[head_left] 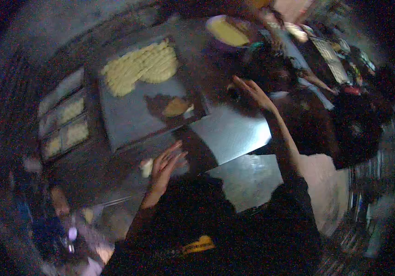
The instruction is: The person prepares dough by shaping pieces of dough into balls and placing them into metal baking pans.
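Note:
My left hand (162,169) is raised in front of my dark shirt, fingers stretched out and nothing visible in it. Just left of it is a small whitish piece (147,168), blurred. My right hand (254,94) reaches forward with its fingers extended, beyond a shiny metal sheet (229,131); no held thing shows. Ahead of my left hand lies a large grey tray (126,117) with rows of pale yellow pieces, apparently dough (142,69), on its far part. A brownish flat thing (176,107) and a small white piece (189,110) lie toward its near right corner.
Smaller trays (64,124) with pale contents stand at the left. A second metal sheet (250,179) lies near my body. At the far side is a round container holding something yellow (228,32). Other people's arms (317,83) work at the right; another person (61,207) is lower left.

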Available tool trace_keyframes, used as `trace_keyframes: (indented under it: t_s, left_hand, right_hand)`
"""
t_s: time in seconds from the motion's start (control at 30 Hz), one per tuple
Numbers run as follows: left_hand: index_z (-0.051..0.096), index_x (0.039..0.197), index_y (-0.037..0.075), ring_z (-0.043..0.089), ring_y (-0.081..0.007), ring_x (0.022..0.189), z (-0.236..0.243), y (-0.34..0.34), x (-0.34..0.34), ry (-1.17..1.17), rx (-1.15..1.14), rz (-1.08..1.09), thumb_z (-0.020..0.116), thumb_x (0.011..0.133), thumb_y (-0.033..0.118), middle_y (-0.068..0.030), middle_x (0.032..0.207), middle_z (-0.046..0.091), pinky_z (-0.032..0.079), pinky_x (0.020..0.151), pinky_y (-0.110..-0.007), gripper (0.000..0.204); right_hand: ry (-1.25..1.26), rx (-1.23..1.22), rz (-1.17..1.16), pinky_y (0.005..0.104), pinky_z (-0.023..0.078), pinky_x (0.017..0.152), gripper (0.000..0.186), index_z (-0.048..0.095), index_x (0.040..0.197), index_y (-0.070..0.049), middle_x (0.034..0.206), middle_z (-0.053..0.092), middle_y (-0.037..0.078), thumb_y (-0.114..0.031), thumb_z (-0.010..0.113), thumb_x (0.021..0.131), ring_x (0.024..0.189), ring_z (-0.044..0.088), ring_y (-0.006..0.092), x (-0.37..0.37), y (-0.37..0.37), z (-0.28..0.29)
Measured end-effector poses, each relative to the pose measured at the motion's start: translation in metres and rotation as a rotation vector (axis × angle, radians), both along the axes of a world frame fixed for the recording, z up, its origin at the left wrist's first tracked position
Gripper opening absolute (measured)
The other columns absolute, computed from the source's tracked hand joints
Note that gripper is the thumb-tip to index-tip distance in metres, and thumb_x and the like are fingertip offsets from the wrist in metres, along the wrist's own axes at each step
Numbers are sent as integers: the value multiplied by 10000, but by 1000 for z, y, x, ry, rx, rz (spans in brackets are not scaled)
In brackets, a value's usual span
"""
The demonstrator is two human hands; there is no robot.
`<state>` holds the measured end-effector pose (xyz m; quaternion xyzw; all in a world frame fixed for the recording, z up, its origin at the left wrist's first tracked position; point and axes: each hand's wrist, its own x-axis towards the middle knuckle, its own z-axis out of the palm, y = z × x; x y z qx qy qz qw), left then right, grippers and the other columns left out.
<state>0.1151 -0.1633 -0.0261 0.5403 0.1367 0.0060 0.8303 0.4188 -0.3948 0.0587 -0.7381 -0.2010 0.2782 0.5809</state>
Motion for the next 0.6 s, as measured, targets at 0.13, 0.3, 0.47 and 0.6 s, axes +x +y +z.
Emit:
trace_keyframes:
  t_s: [0.13,0.3,0.47,0.6]
  left_hand:
    - [523,1352,75,578,-218,1203,12,-13,1,49,-195,30,515,1039,340,-83,1376,540,505,974,-377,410]
    - [604,1148,86,594,-180,1081,-37,9,-39,-66,-341,177,546,1018,392,-61,1192,617,478,906,-364,338]
    - [598,1184,27,604,-168,1061,-16,37,-59,27,32,248,564,1019,219,-73,1114,651,480,919,-332,256]
    - [561,1232,22,609,-161,1041,-6,37,-68,-53,481,277,544,1021,119,-65,1102,641,502,892,-333,232]
  right_hand:
    - [177,111,213,338,430,949,463,698,1015,6,927,702,91,-405,486,1038,930,633,200,-136,47,-32]
    - [576,203,0,349,448,976,411,636,1166,42,1115,670,112,-334,556,1019,989,633,211,-215,91,-39]
    - [-167,-127,156,375,511,950,302,621,1224,27,1181,670,136,-157,615,984,1014,664,211,-235,128,-24]
    - [-1105,-278,274,415,523,943,376,584,1292,9,1244,645,187,4,595,916,1074,637,341,-256,145,-43]
